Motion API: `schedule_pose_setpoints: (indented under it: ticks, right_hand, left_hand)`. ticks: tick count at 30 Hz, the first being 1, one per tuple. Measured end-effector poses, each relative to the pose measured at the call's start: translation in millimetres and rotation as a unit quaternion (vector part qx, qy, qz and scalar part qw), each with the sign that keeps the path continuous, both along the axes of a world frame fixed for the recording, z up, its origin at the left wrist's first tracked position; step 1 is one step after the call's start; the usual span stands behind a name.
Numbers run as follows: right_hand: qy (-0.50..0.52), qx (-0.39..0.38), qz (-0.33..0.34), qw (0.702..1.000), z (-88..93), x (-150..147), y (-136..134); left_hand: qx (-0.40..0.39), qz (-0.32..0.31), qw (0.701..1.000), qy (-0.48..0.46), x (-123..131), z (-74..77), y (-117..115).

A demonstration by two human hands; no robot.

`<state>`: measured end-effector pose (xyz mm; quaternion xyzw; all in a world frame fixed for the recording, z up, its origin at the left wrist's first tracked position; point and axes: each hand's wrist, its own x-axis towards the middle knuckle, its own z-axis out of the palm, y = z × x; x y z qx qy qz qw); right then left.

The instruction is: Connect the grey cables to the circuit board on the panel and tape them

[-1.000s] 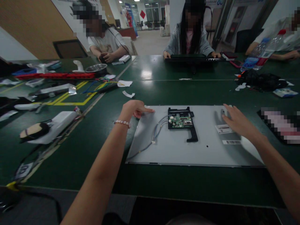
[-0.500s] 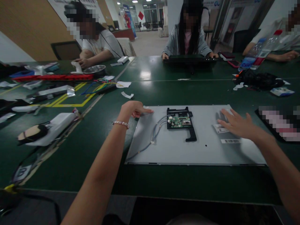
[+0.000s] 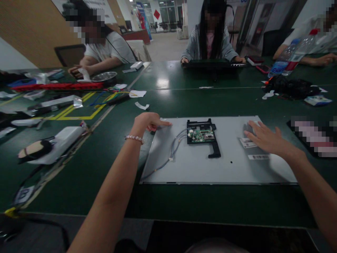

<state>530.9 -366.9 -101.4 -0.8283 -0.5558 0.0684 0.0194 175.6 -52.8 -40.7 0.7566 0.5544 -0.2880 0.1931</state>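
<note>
Panel (image 3: 189, 168) lies flat on the table (image 3: 210, 202). My right hand (image 3: 265, 137) is open over it; I can't tell if my left hand (image 3: 150, 122) grips it. I should go gently near the board (image 3: 201, 136).

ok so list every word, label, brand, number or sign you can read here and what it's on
"B", or possibly "8": tilted, on the tag at lower left
"Ga...": blue bottle label; the rest is blurred
Too small or blurred: the white label and barcode label on the grey panel, and the wall sign at upper left
</note>
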Motion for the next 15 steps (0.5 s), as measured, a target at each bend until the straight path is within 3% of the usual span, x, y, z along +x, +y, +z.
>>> schedule_pose_setpoints:
  ticks: [15]
  right_hand:
    - [0.014,0.006,-0.001,1.000,-9.7,5.9,1.5]
  left_hand:
    - [0.003,0.002,1.000,-0.007,1.9,4.4,-4.8]
